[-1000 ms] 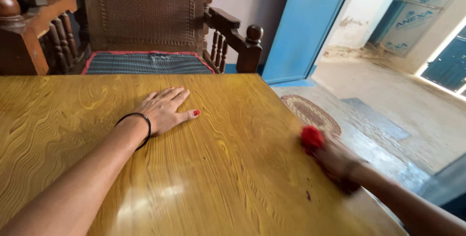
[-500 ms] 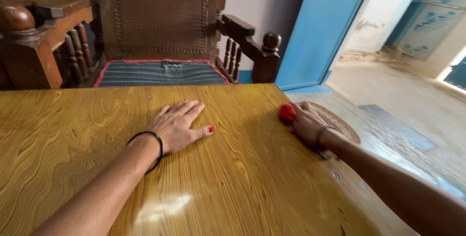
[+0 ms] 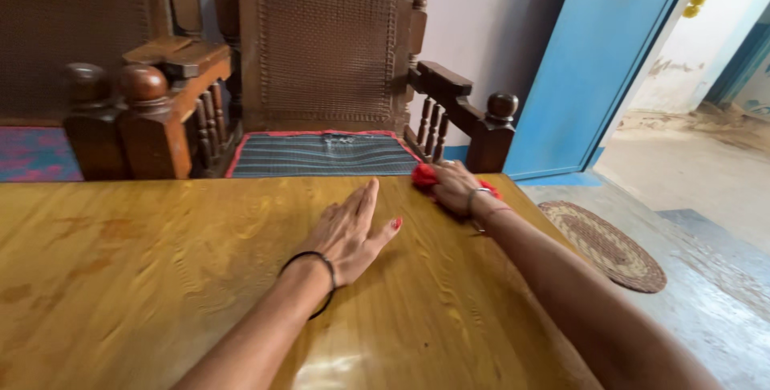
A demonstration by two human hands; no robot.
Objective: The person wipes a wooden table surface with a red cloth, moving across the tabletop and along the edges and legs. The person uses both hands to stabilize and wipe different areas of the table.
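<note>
While the left hand [image 3: 349, 229] lies flat, fingers spread, the right hand [image 3: 455, 188] — upper centre — clutches a red cloth [image 3: 425, 175] on the table [image 3: 120, 278], just right of the left fingertips.

A wooden table [image 3: 160, 278] with a glossy, varnished yellow-brown top shows wavy grain and a bright glare patch near its front edge. On the table's far edge, the right hand [image 3: 457, 188] presses a soft red cloth [image 3: 425, 175]. Beyond the table stands a dark, polished wooden chair [image 3: 337, 61] with turned knobs and a matt woven cane back; its seat bears a striped fabric cushion [image 3: 325, 155]. Right of the table, a coarse braided mat [image 3: 605, 244] lies on a dull, rough concrete floor [image 3: 706, 197]. A smooth blue painted door [image 3: 597, 53] stands behind.
</note>
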